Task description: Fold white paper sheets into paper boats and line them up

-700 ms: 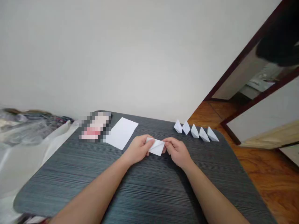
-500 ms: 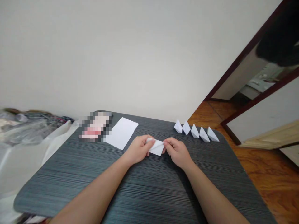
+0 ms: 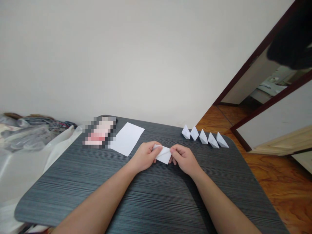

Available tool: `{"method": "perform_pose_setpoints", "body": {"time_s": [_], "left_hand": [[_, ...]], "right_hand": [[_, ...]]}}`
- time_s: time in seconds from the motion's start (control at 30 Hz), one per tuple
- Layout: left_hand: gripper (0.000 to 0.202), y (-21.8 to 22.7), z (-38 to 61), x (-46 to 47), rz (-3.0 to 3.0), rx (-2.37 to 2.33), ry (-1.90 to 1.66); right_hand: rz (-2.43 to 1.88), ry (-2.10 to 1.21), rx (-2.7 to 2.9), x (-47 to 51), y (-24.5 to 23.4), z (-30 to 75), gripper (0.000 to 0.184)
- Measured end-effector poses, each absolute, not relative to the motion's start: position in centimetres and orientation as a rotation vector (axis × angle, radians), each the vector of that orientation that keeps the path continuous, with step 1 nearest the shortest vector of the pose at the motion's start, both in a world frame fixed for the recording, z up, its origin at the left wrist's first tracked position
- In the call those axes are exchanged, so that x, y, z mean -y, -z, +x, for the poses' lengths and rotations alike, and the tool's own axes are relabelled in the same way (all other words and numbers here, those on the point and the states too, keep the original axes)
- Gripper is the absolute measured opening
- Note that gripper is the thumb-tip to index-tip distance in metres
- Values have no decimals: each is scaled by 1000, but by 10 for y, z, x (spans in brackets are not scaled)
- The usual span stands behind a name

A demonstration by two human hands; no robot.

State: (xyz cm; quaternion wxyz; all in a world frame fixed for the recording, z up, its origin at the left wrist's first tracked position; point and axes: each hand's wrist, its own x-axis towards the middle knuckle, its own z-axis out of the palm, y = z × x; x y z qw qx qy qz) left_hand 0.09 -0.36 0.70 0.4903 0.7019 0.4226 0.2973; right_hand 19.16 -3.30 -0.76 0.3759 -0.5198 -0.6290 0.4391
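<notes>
A small folded piece of white paper (image 3: 163,154) lies between both hands, low over the dark grey striped table (image 3: 151,195). My left hand (image 3: 143,156) pinches its left end with thumb and fingers. My right hand (image 3: 185,158) pinches its right end, fingers curled over the fold. A flat white sheet (image 3: 127,138) lies on the table just behind my left hand. Several finished folded paper shapes (image 3: 204,136) stand in a row at the table's far right corner.
A blurred pink and dark object (image 3: 98,133) rests at the table's far left beside the sheet. Cloth and bundled fabric (image 3: 26,136) lie left of the table. A white wall stands behind; wooden floor (image 3: 280,182) and a door frame are to the right.
My right fingers have slid a little left along the folded paper, pressing it narrower. The arms and everything else on the table stay where they were.
</notes>
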Motion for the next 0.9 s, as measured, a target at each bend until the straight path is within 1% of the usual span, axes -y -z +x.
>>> {"method": "perform_pose_setpoints", "body": {"time_s": [0.13, 0.37, 0.63, 0.9], "left_hand": [[31, -9, 2, 4, 1740, -1018, -712], [31, -10, 3, 6, 1760, -1029, -703], [30, -8, 3, 6, 1779, -1002, -706], [26, -7, 5, 6, 1740, -987, -699]], "right_hand": [[-1335, -1163, 1618, 33, 7, 190, 20], [-1353, -1082, 1643, 34, 4, 188, 22], [-1360, -1170, 1623, 34, 8, 187, 20], [-1396, -1070, 1665, 33, 9, 188, 22]]}}
